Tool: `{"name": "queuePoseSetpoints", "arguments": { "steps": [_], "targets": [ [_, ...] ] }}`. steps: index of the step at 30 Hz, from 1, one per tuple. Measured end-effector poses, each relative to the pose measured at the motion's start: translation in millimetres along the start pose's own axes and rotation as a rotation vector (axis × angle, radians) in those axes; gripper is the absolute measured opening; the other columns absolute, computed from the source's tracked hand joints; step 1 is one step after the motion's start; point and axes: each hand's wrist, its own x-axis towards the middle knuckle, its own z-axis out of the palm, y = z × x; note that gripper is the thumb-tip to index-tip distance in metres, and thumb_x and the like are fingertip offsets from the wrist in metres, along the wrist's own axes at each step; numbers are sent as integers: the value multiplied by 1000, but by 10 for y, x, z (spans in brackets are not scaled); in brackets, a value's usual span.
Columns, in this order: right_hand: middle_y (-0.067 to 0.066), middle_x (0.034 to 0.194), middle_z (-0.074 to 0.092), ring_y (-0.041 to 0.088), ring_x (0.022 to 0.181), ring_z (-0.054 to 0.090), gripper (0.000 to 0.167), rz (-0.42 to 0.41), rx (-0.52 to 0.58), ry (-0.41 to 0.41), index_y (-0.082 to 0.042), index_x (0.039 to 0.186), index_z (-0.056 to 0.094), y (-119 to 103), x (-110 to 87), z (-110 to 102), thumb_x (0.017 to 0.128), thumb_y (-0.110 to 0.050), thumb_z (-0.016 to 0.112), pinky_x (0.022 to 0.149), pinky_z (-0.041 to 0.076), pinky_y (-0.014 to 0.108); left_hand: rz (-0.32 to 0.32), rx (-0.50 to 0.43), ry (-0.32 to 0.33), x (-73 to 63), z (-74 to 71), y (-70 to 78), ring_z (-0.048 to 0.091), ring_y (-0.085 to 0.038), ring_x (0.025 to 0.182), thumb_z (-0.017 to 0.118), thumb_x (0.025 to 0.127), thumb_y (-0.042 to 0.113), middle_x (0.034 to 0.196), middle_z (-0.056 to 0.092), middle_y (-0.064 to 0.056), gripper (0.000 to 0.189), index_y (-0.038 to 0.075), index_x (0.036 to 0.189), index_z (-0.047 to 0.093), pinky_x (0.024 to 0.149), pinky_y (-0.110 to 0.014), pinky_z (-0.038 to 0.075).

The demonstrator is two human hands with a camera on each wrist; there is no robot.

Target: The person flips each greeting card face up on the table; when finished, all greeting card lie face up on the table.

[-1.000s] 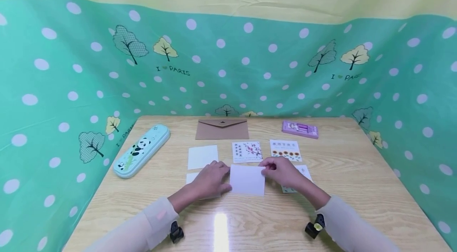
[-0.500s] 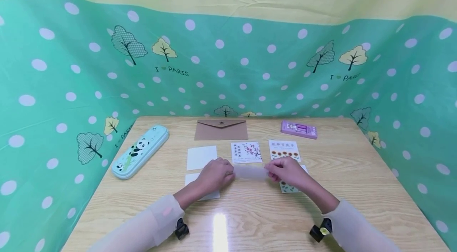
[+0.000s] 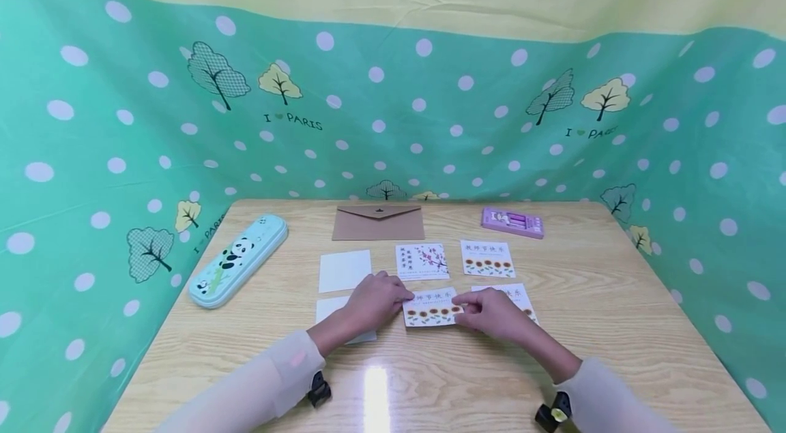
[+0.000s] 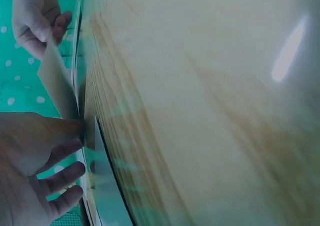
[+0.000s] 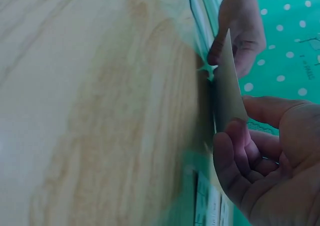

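Observation:
In the head view, a white card with a sunflower row and printed characters (image 3: 432,316) is held face up between both hands, in the middle of the table. My right hand (image 3: 491,314) pinches its right edge between thumb and fingers. At its upper left corner, my left hand (image 3: 376,300) pinches the card, other fingers loosely spread in the left wrist view. The card (image 5: 229,93) looks tilted and slightly bowed in the right wrist view. Another sunflower card (image 3: 514,295) lies partly hidden behind my right hand. A blank white card (image 3: 330,308) is partly covered by my left hand.
Beyond the hands lie a plum-blossom card (image 3: 422,261), a sunflower card (image 3: 487,259) and a blank card (image 3: 345,271). Farther back are a brown envelope (image 3: 377,225) and a purple pen box (image 3: 512,222). A blue panda pencil case (image 3: 238,261) lies left.
The held card showed its blank side, then stood nearly edge-on, and now shows its sunflower side. Both hands turned it over, with the right fingers moving slightly down.

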Motion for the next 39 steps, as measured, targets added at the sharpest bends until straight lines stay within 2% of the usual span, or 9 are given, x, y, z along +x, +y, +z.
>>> {"name": "queuePoseSetpoints", "arguments": {
  "steps": [7, 13, 18, 26, 35, 39],
  "targets": [
    [-9, 69, 61, 1, 54, 44, 47, 12, -44, -4, -4, 131, 68, 10, -1, 78, 90, -24, 76, 54, 41, 21, -37, -11, -77, 14, -42, 59, 66, -19, 93, 64, 99, 21, 112, 75, 4, 23, 25, 116, 78, 71, -29, 54],
    [-9, 64, 57, 2, 52, 41, 48, 5, -74, 3, -1, 131, 67, -24, -8, 103, 88, -21, 78, 52, 40, 21, -75, -14, -153, 13, -76, 118, 62, -20, 103, 70, 94, 44, 122, 70, 1, 38, 22, 125, 73, 83, -33, 52],
    [-10, 61, 54, 1, 50, 38, 46, -3, -112, 10, -2, 130, 68, -14, 9, 128, 88, -19, 78, 52, 40, 21, -94, -16, -147, 3, -83, 136, 61, -19, 102, 73, 91, 47, 121, 69, 2, 42, 21, 125, 73, 83, -33, 51],
    [-10, 57, 51, 2, 49, 35, 37, 3, -120, 46, -5, 126, 71, -23, 9, 154, 91, -17, 73, 48, 35, 19, -90, -18, -131, -11, -41, 124, 61, -19, 102, 73, 91, 47, 120, 69, 2, 42, 21, 124, 73, 84, -33, 51],
    [-10, 60, 52, 2, 51, 39, 36, 13, -116, 92, -5, 126, 71, -43, -5, 160, 93, -18, 71, 52, 39, 20, -81, -17, -126, -10, -6, 108, 61, -19, 103, 72, 92, 47, 120, 69, 2, 41, 21, 124, 74, 84, -33, 51],
    [-8, 61, 52, 3, 51, 39, 35, 41, -80, 111, -6, 126, 71, -72, -8, 139, 93, -18, 72, 49, 36, 20, -78, -16, -121, -11, 0, 106, 60, -18, 102, 73, 91, 47, 120, 70, 2, 42, 21, 124, 74, 83, -33, 51]
  ]
}}
